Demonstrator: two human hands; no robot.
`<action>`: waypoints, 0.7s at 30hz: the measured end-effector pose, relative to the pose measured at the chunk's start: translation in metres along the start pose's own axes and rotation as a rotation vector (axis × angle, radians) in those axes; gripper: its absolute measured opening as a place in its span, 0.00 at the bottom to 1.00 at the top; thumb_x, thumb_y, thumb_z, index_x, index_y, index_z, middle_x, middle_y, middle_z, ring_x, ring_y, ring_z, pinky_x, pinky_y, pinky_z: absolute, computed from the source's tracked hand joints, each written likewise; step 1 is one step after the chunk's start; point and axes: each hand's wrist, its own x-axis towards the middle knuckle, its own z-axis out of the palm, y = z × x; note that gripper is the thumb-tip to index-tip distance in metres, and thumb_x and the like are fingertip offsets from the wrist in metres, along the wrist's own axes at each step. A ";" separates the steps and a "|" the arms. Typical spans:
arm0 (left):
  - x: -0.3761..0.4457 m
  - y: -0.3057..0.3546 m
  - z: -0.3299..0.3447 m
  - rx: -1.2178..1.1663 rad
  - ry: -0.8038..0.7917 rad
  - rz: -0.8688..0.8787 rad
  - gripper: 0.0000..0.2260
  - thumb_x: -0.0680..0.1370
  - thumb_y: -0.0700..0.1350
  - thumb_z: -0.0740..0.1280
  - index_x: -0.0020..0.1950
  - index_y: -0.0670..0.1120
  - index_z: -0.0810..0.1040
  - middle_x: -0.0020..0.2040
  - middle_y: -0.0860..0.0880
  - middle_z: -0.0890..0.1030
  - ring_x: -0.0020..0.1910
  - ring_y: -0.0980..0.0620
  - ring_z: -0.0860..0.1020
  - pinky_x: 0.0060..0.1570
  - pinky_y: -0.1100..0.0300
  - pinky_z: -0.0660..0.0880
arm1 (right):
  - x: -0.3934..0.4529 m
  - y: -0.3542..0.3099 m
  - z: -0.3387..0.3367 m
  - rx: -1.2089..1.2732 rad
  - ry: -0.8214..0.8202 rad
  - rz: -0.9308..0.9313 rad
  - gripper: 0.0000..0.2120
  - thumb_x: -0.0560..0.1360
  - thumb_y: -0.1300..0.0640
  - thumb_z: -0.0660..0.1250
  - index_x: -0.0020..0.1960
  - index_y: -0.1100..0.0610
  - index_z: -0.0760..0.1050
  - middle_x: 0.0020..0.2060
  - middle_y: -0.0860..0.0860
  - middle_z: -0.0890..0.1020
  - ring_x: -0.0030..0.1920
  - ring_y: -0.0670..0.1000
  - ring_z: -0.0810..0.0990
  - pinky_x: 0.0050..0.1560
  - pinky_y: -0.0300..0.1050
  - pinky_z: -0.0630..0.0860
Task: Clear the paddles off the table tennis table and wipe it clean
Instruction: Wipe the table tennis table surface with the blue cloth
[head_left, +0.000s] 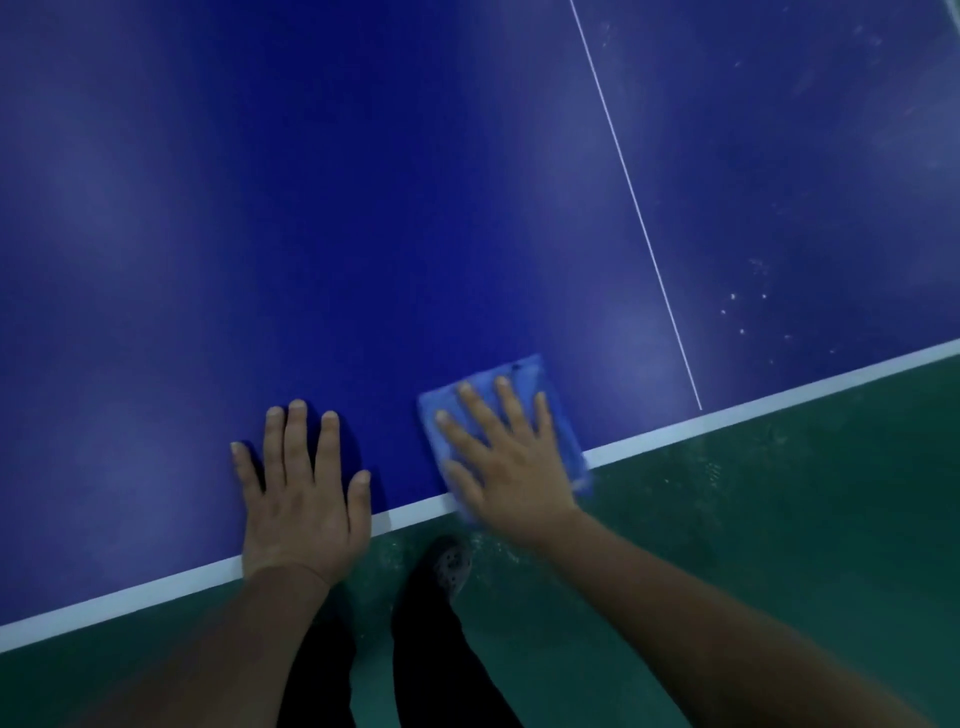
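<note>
The left hand (301, 488) lies flat with fingers spread on the blue counter (363, 208) beside its white edge line. The right hand (504, 457), fingers spread, presses a folded blue cloth (545, 384) over that edge.

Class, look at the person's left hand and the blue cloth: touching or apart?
Apart. The head view shows bare blue table between the left hand and the cloth.
</note>
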 end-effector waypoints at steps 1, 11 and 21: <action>-0.001 -0.001 0.000 0.004 0.003 -0.001 0.31 0.81 0.58 0.48 0.79 0.40 0.60 0.80 0.37 0.56 0.80 0.38 0.50 0.75 0.32 0.47 | -0.006 0.025 -0.004 -0.010 0.013 0.050 0.26 0.84 0.40 0.46 0.81 0.42 0.54 0.81 0.49 0.55 0.81 0.61 0.51 0.75 0.71 0.48; 0.001 0.000 0.000 0.029 -0.004 -0.010 0.32 0.82 0.59 0.46 0.80 0.42 0.57 0.80 0.38 0.54 0.81 0.40 0.47 0.76 0.34 0.44 | 0.038 0.094 -0.027 0.132 0.108 0.926 0.30 0.80 0.37 0.39 0.82 0.43 0.47 0.82 0.48 0.48 0.81 0.60 0.45 0.75 0.72 0.43; 0.002 -0.001 0.000 0.015 -0.020 -0.001 0.32 0.81 0.59 0.47 0.80 0.41 0.59 0.80 0.37 0.56 0.80 0.38 0.50 0.75 0.32 0.48 | 0.012 0.131 -0.029 0.037 -0.012 0.678 0.31 0.79 0.35 0.37 0.81 0.41 0.44 0.82 0.46 0.45 0.81 0.57 0.42 0.76 0.68 0.40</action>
